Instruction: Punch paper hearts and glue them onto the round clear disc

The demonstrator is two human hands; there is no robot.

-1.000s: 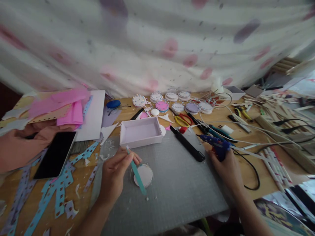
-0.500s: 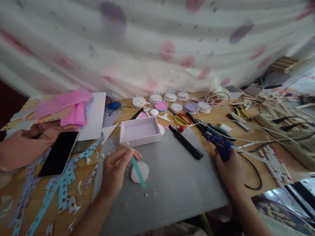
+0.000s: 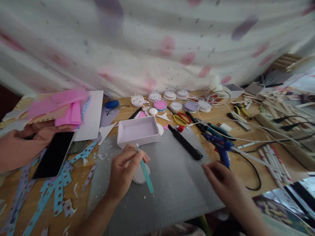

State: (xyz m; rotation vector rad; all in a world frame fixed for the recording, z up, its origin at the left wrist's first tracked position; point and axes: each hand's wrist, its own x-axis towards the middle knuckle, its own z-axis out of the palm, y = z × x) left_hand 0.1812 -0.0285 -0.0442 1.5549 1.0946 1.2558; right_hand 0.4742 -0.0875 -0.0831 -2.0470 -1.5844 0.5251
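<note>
My left hand (image 3: 126, 172) is closed in a pinch around slim teal tweezers (image 3: 147, 177). A tiny white bit shows at their upper tip. Under that hand, a white scalloped disc (image 3: 140, 175) lies on the grey cutting mat (image 3: 177, 193), partly covered by my fingers. My right hand (image 3: 222, 183) hovers over the mat's right side, fingers loosely curled and apart, with nothing visible in them. Just beyond it rests a blue hot glue gun (image 3: 220, 144) with a clear glue stick in its back. A shallow white box (image 3: 139, 131) stands beyond my left hand.
Several decorated round discs (image 3: 176, 106) sit along the back. A black cutter (image 3: 185, 142) and yellow-red scissors (image 3: 181, 119) lie mid-table. At left are a phone (image 3: 54, 154) and blue paper strips (image 3: 59, 193); at right, cables, markers (image 3: 273, 164) and a power strip (image 3: 283, 141).
My right hand has let go of the glue gun and drawn back toward the left. My left hand has shifted slightly right with the tweezers, covering more of the white disc.
</note>
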